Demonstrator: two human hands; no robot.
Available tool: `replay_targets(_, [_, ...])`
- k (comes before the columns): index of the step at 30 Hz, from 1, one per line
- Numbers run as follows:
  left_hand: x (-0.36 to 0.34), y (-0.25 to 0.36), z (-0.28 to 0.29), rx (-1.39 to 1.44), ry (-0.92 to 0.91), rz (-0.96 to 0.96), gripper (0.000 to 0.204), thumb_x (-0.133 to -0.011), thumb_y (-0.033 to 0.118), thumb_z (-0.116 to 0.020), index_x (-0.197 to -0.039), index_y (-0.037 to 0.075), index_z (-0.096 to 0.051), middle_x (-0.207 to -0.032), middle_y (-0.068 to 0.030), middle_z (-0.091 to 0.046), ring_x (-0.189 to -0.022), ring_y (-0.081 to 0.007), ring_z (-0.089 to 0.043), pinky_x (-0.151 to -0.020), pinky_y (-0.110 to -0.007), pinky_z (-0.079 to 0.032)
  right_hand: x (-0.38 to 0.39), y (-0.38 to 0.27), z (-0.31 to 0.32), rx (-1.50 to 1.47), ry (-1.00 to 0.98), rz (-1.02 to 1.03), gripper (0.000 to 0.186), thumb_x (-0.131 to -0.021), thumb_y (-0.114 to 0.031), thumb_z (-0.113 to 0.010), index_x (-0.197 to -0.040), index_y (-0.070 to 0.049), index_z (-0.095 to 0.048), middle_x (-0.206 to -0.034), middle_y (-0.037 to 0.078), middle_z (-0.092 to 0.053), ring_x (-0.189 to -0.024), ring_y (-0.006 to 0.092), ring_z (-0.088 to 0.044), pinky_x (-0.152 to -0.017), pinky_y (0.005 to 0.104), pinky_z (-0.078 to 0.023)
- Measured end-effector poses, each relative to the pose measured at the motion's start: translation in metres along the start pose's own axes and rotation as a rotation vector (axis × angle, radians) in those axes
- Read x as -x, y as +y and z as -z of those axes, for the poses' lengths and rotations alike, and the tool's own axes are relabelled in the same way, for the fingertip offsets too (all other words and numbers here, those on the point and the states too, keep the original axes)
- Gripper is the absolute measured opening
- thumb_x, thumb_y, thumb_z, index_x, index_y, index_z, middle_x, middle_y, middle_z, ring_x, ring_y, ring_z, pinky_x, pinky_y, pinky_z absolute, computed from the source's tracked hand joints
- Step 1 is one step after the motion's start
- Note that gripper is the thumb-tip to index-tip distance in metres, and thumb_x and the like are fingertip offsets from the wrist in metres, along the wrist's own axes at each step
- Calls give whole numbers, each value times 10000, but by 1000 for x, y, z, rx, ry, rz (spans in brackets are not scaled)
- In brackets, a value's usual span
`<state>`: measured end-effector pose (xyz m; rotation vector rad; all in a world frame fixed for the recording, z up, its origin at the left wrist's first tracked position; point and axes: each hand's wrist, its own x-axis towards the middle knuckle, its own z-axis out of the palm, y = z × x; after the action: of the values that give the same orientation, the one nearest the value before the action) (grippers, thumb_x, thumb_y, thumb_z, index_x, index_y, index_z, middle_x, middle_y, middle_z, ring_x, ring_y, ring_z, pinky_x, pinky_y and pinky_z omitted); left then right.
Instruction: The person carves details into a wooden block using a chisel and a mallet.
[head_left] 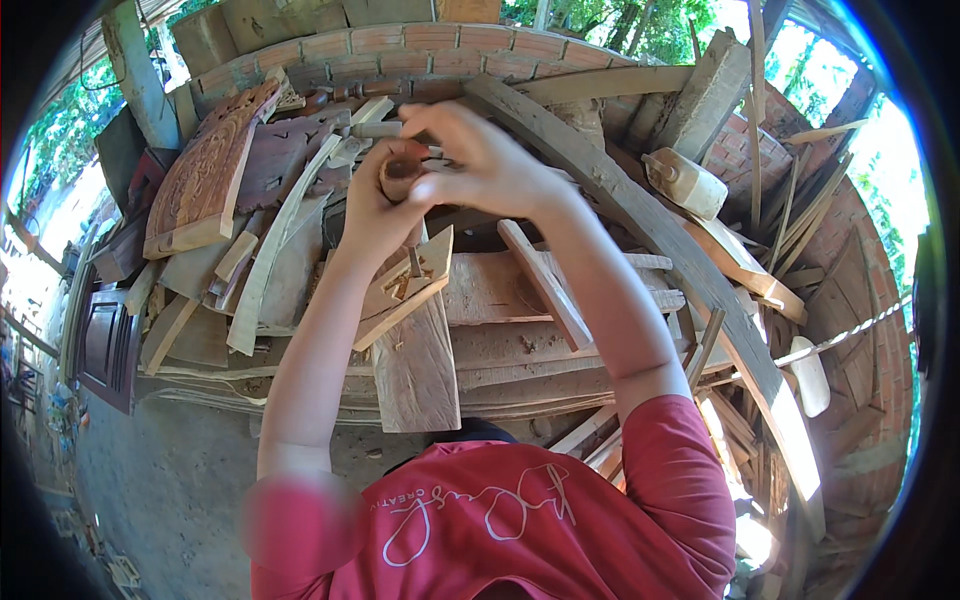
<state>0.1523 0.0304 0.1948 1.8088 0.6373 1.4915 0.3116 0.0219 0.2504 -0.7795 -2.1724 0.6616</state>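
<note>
My left hand point(380, 205) is wrapped round the upright wooden handle point(405, 167) of a chisel. Its metal blade point(414, 258) points down onto a pale board point(378, 312) with carved recesses and shavings. My right hand point(485, 165) is beside the top of the handle, its thumb over or against it; the fingertips are blurred, so whether they grip anything is unclear. Under the carved board lies a long rough plank point(415, 390).
Carved panels point(205, 165) and timber offcuts lie piled leftward. A long beam point(640, 230) slants down the right side, near a plastic jug point(685, 183) and a brick wall point(445, 45). Stacked planks point(500, 290) surround the work. A concrete floor point(170, 470) shows lower left.
</note>
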Motion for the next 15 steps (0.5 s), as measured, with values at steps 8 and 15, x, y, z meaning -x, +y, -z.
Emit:
replay_targets(8, [10,-5,-3,74,59,125,234,-736,173,-690,-670,57,-498,-593,24,-485,-545,-43,-427,-506,-194,-350,102,103,-3,467,472,-562,416,-777,-289,-639,-1059,-4,-525,-1052,175,-570,-1008,285,-547,-866,354,-424])
replay_targets(15, [11,-11,-3,102,136,84,179,-718,143,-684,-730,40,-538,-625,10,-532,-576,-59,-463,-549,-222,-395,264,142,-102,753,239,-1170,774,-695,-430,-652,-1319,-102,-330,-1384,222,-223,-1289,364,-211,-937,535,-312])
